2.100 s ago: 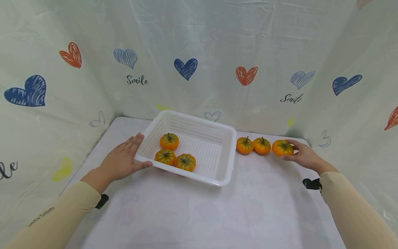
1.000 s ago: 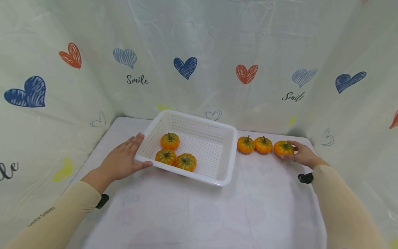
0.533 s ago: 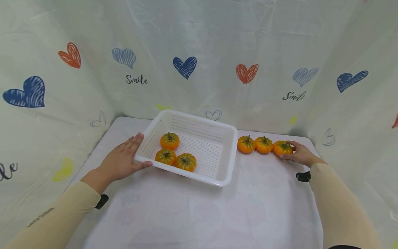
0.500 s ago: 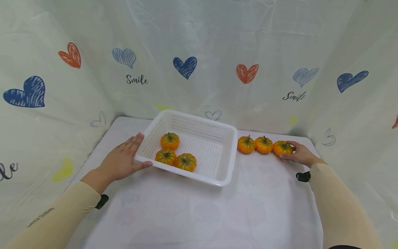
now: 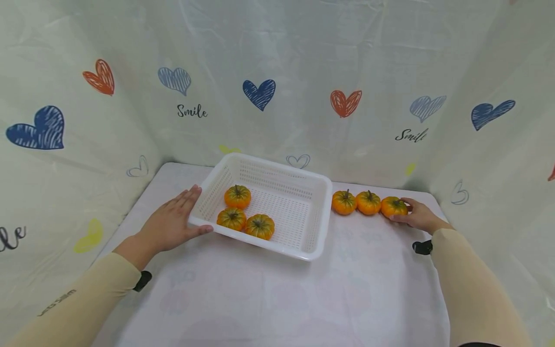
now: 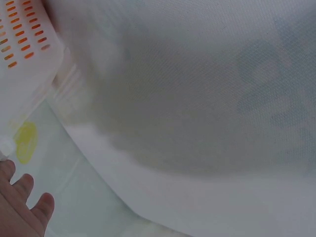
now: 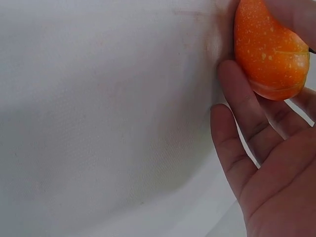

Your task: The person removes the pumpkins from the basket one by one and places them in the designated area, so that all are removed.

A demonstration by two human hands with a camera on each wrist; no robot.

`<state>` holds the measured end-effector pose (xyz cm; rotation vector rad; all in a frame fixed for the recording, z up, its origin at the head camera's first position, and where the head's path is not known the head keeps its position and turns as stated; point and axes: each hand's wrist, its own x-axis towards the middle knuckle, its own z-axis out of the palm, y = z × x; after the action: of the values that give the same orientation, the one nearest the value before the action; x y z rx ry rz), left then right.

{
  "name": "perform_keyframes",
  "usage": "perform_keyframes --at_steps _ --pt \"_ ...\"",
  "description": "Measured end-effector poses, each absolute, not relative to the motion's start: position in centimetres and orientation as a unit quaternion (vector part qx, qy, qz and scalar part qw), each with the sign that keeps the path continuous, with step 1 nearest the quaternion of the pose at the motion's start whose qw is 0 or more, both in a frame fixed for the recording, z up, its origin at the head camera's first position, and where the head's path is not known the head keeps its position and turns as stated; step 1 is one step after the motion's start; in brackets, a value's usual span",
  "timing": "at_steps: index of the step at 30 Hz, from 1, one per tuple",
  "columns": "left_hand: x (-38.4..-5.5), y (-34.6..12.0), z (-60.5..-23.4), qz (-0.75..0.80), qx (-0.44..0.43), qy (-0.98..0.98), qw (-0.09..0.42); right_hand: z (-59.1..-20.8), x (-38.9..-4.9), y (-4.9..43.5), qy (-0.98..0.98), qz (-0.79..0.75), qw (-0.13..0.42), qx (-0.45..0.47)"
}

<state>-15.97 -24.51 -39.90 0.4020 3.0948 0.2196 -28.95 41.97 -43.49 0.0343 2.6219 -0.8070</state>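
Note:
My left hand [image 5: 173, 221] rests against the left end of a white slotted plastic basket [image 5: 323, 217], fingers straight along its side and thumb at the near rim. Several fingers [image 6: 43, 207] show beside the basket in the left wrist view. Three small orange-green pumpkins lie inside, in its left half. At the right, my right hand [image 5: 418, 217] holds another small pumpkin [image 5: 392, 206] between thumb and fingers. The right wrist view shows this pumpkin [image 7: 269, 54] from its orange underside, close to the tabletop. It touches the end of a row with two more pumpkins.
The middle pumpkin [image 5: 368, 202] and the left pumpkin [image 5: 344, 202] of the row sit just right of the basket. A white cloth covers the table [image 5: 277, 299]. Behind and at both sides hangs a pale curtain [image 5: 299, 58] printed with hearts.
The right hand has shifted the held pumpkin slightly left, closing the small gap to the middle one. The right forearm has swung inward. The left hand and basket have stayed in place.

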Motion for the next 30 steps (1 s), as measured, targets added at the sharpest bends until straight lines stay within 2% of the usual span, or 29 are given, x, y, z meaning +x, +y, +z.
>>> perform_keyframes --at_steps 17,30 --pt "-15.9 -24.5 -39.9 0.073 0.128 0.989 0.009 -43.2 -28.5 41.6 0.93 -0.305 0.204 0.032" --pt "-15.9 -24.5 -39.8 0.075 0.134 0.988 0.005 -43.4 -27.6 42.0 0.933 -0.311 0.18 0.02"
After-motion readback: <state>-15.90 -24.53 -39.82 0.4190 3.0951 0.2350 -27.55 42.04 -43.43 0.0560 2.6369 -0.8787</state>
